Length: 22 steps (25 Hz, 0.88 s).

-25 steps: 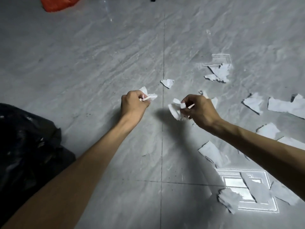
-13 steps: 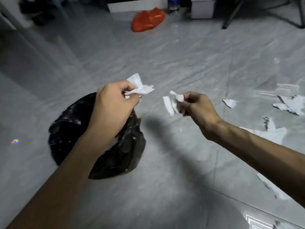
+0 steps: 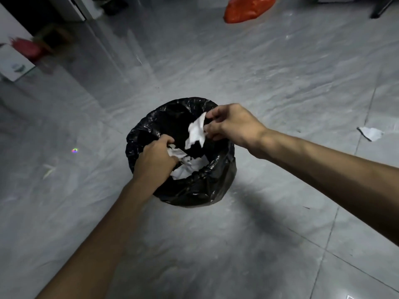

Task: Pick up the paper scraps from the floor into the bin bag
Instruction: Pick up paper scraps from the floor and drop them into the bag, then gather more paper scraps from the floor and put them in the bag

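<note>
The black bin bag (image 3: pixel 200 188) stands open on the grey tiled floor at the middle of the view. My left hand (image 3: pixel 154 161) is over its near-left rim, closed on crumpled white paper scraps (image 3: pixel 176 153). Over the far-right rim, my right hand (image 3: pixel 232 125) pinches a white paper scrap (image 3: pixel 195 132) that hangs down inside the mouth. More white scraps (image 3: pixel 183 171) lie inside the bag. One loose scrap (image 3: pixel 370 133) lies on the floor at the right edge.
An orange plastic bag (image 3: pixel 248 7) lies on the floor at the top right. A white box with a red thing on it (image 3: pixel 15 59) stands at the far left beside a dark doorway. Grey tiles stretch all around the bin bag.
The view has swung left from the scattered scraps to the bin bag. Both hands, each holding scraps, have moved from above the floor to over the bag's mouth.
</note>
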Tool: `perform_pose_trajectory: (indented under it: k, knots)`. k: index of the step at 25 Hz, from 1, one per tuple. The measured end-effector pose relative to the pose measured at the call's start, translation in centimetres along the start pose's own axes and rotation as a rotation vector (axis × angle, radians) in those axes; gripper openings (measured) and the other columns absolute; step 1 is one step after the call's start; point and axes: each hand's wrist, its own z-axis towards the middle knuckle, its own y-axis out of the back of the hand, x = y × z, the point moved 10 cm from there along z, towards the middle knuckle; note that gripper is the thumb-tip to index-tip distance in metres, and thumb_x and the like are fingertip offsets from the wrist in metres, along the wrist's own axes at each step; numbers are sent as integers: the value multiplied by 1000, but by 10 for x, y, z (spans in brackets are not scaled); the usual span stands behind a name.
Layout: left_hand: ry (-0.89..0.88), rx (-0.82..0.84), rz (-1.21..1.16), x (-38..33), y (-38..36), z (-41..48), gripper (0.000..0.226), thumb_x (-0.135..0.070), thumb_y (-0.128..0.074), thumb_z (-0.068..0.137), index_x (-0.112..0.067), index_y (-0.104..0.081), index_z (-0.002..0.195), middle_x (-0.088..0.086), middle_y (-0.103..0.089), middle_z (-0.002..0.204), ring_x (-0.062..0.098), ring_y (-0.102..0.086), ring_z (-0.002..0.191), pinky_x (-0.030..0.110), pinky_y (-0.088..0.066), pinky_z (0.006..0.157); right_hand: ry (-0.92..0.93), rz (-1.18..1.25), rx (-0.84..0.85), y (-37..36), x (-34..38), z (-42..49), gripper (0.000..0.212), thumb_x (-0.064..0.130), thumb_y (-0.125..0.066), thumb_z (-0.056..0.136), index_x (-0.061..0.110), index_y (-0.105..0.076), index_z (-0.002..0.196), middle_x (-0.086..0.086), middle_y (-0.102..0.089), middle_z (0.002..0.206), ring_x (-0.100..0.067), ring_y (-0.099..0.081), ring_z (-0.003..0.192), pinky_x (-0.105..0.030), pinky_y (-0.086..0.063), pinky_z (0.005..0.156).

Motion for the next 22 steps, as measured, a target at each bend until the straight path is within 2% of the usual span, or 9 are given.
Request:
perform_pose_trajectory:
  k: [2,4,8,10,13,15,17,20,22]
  knots:
    - [-53,-139,6,-21,18,-8,44,-13,-58,80,-22,-52,123,8,-59,119,27,-58,99,38,-47,75,28,-60,-11,15,-1,-9,30,3,-67,82,8,-65,111,-4,-66,80,-24,-68,76,-37,-58,81]
    - [-169,-228,-60,-58,27,-21,41,-10,-56,79,-23,-54,118,3,-57,121,24,-55,102,37,-45,76,72,-146,-58,44,-3,-27,24,0,-61,82,9,-67,104,-6,-67,83,-23,-67,75,-33,-57,76]
    - [-451,-204,-154,-151,7,-52,34,-9,-57,79,-20,-58,111,-2,-57,117,18,-51,106,25,-38,90,-29,-336,-32,108,-48,-93,19,0,-55,87,12,-68,93,-1,-69,74,-11,-64,65,-21,-53,61]
    - [-561,-72,-192,-200,-25,-69,31,-10,-57,81,-19,-59,111,-1,-58,117,18,-52,105,25,-38,90,-143,-454,-5,148,-83,-140,21,3,-56,86,18,-68,92,4,-70,72,-9,-63,62,-18,-51,61]
    - [-643,259,-256,-269,-96,-100,29,-12,-61,80,-19,-61,108,2,-62,113,18,-58,99,28,-43,85,-287,-538,-21,209,-138,-222,27,-1,-56,81,22,-68,88,9,-68,66,2,-59,54,-9,-47,57]
    - [-676,504,-240,-308,-144,-128,29,-13,-64,79,-19,-62,107,2,-66,113,17,-62,94,24,-45,80,-370,-586,-6,233,-177,-272,28,-2,-61,81,23,-68,89,12,-69,70,4,-60,58,-4,-44,58]
    - [-757,733,-159,-341,-187,-169,29,-17,-65,80,-21,-62,108,0,-66,114,13,-61,90,22,-44,76,-445,-662,22,243,-219,-322,20,12,-72,80,21,-70,98,11,-69,83,-2,-61,68,-4,-42,63]
    - [-1032,843,108,-375,-230,-228,36,-21,-61,80,-24,-55,115,-1,-60,114,13,-54,88,29,-46,78,-510,-762,-14,233,-276,-376,42,27,-74,77,20,-63,118,0,-63,105,-15,-59,85,-19,-46,73]
    - [-1207,794,266,-390,-252,-250,43,-22,-57,80,-25,-48,121,1,-54,120,19,-52,95,35,-46,80,-449,-836,-101,215,-289,-385,39,27,-64,81,22,-60,119,-2,-58,111,-23,-60,97,-31,-48,76]
